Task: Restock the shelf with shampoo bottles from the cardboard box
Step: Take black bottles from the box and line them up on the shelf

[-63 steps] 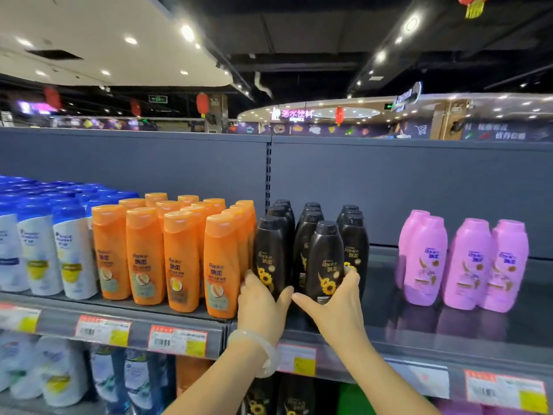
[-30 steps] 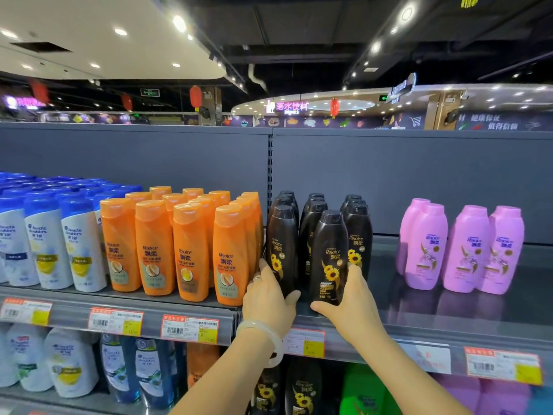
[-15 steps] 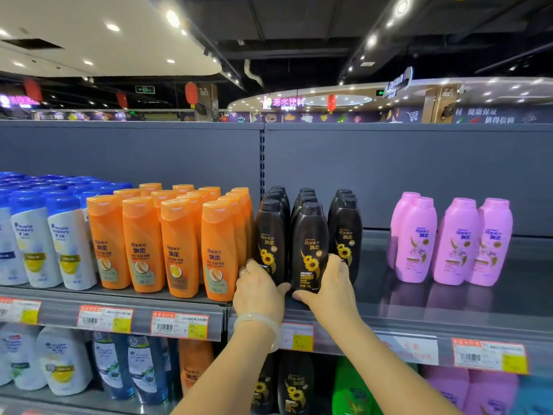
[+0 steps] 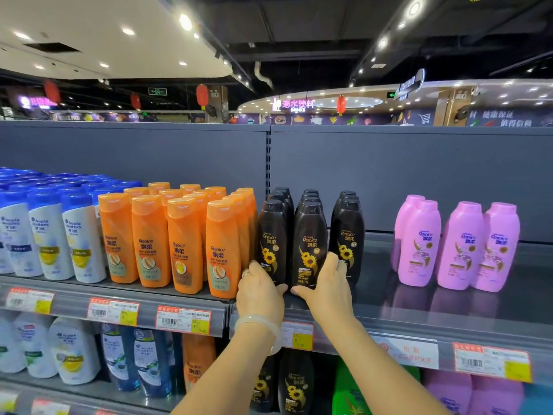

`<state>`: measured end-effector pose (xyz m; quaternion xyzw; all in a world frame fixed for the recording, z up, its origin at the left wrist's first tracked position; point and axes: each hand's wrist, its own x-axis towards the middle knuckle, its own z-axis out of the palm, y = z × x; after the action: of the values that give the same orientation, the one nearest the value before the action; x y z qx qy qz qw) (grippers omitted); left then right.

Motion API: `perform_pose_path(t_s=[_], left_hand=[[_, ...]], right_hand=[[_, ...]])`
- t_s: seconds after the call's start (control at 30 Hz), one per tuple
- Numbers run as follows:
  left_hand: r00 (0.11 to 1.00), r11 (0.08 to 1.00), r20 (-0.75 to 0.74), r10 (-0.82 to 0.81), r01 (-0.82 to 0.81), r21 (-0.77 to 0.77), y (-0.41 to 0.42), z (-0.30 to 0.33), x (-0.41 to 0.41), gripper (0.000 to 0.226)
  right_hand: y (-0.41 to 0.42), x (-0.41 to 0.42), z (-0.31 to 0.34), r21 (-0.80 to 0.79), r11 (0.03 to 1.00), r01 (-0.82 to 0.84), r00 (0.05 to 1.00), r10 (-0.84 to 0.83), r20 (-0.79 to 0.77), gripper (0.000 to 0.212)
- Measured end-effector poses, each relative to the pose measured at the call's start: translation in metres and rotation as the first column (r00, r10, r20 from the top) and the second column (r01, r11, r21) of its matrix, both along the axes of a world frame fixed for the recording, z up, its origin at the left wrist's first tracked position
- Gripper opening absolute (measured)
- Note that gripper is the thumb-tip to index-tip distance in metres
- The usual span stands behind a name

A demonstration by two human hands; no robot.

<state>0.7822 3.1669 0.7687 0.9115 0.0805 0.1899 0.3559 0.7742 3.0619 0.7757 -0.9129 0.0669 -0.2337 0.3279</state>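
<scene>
Three rows of black shampoo bottles with sunflower labels stand on the grey shelf [image 4: 419, 298]. My left hand [image 4: 260, 290] wraps the base of the front left black bottle [image 4: 270, 235]. My right hand [image 4: 326, 287] grips the lower right side of the front middle black bottle [image 4: 309, 238], with its fingers reaching between that bottle and the right black bottle [image 4: 348, 232]. A pale bangle sits on my left wrist. The cardboard box is not in view.
Orange bottles [image 4: 185, 244] press close on the left, then blue-capped white bottles [image 4: 51, 235]. Pink bottles [image 4: 460, 244] stand to the right across a bare gap of shelf. Price tags [image 4: 182, 320] line the shelf edge. More bottles fill the lower shelf [image 4: 89, 387].
Both hands have slid the front black bottles back and closed in around their bases. The bottles now stand in straighter rows. The camera has drifted slightly.
</scene>
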Motion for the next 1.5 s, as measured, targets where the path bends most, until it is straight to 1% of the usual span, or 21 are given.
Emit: perform_pose_path(t_s=[0.2, 0.33, 0.43, 0.5, 0.57, 0.6, 0.67, 0.73, 0.8, 0.9, 0.97, 1.03, 1.13, 1.23, 1.37, 1.43, 1.5], left_hand=[[1.000, 1.000, 0.005, 0.004, -0.004, 0.004, -0.002, 0.002, 0.001, 0.062], [0.999, 1.000, 0.048, -0.014, 0.014, -0.012, -0.002, 0.002, -0.004, 0.058], [0.990, 0.998, 0.137, -0.043, 0.047, -0.030, -0.001, -0.003, -0.015, 0.062], [0.964, 0.994, 0.248, -0.095, 0.106, -0.030, 0.001, -0.008, -0.028, 0.060], [0.931, 0.990, 0.338, -0.136, 0.138, 0.018, 0.007, -0.014, -0.040, 0.053], [0.923, 0.990, 0.358, -0.144, 0.133, 0.055, 0.012, -0.019, -0.045, 0.051], [0.919, 0.987, 0.364, -0.149, 0.119, 0.106, 0.025, -0.027, -0.054, 0.047], [0.924, 0.987, 0.355, -0.140, 0.102, 0.125, 0.043, -0.036, -0.063, 0.044], [0.946, 0.992, 0.311, -0.086, 0.051, 0.119, 0.068, -0.045, -0.072, 0.043], [0.986, 0.989, 0.167, 0.025, -0.049, 0.136, 0.122, -0.062, -0.088, 0.044], [0.994, 0.975, 0.053, 0.099, -0.108, 0.194, 0.166, -0.075, -0.106, 0.046], [0.982, 0.964, -0.059, 0.181, -0.165, 0.206, 0.214, -0.090, -0.133, 0.050], [0.942, 0.950, -0.181, 0.282, -0.248, 0.190, 0.287, -0.115, -0.181, 0.050], [0.897, 0.933, -0.270, 0.351, -0.309, 0.186, 0.357, -0.138, -0.229, 0.049], [0.843, 0.915, -0.358, 0.402, -0.356, 0.189, 0.428, -0.165, -0.278, 0.047], [0.818, 0.916, -0.413, 0.400, -0.346, 0.201, 0.451, -0.183, -0.291, 0.050], [0.793, 0.925, -0.477, 0.379, -0.323, 0.198, 0.468, -0.204, -0.297, 0.051]], right_hand=[[0.000, 0.002, -0.001, 0.027, 1.000, 0.007, 1.000, -0.007, 0.003, 0.077], [-0.004, 0.001, -0.004, 0.045, 0.999, -0.004, 0.999, 0.002, 0.044, 0.080], [-0.006, -0.001, -0.007, 0.064, 0.998, -0.001, 0.993, -0.007, 0.120, 0.083], [-0.009, -0.004, -0.007, 0.124, 0.992, -0.027, 0.980, 0.002, 0.200, 0.082], [-0.012, -0.009, -0.008, 0.171, 0.981, -0.094, 0.950, 0.037, 0.310, 0.073], [-0.011, -0.012, -0.008, 0.167, 0.977, -0.132, 0.926, 0.062, 0.373, 0.066], [-0.006, -0.021, -0.009, 0.125, 0.973, -0.197, 0.878, 0.118, 0.464, 0.051], [0.010, -0.031, -0.008, 0.078, 0.962, -0.263, 0.852, 0.194, 0.486, 0.042], [0.035, -0.038, -0.009, 0.002, 0.947, -0.322, 0.849, 0.288, 0.442, 0.039], [0.084, -0.048, -0.017, -0.100, 0.909, -0.405, 0.860, 0.416, 0.296, 0.038], [0.122, -0.059, -0.030, -0.125, 0.873, -0.472, 0.859, 0.487, 0.155, 0.040], [0.167, -0.073, -0.049, -0.126, 0.828, -0.546, 0.836, 0.547, -0.025, 0.044], [0.242, -0.102, -0.085, -0.101, 0.763, -0.639, 0.763, 0.612, -0.206, 0.049], [0.319, -0.138, -0.121, -0.028, 0.704, -0.710, 0.668, 0.660, -0.345, 0.046], [0.405, -0.183, -0.163, 0.032, 0.619, -0.785, 0.545, 0.714, -0.438, 0.051], [0.435, -0.198, -0.185, 0.062, 0.597, -0.800, 0.500, 0.721, -0.480, 0.050], [0.456, -0.206, -0.208, 0.089, 0.596, -0.798, 0.471, 0.709, -0.525, 0.049]])
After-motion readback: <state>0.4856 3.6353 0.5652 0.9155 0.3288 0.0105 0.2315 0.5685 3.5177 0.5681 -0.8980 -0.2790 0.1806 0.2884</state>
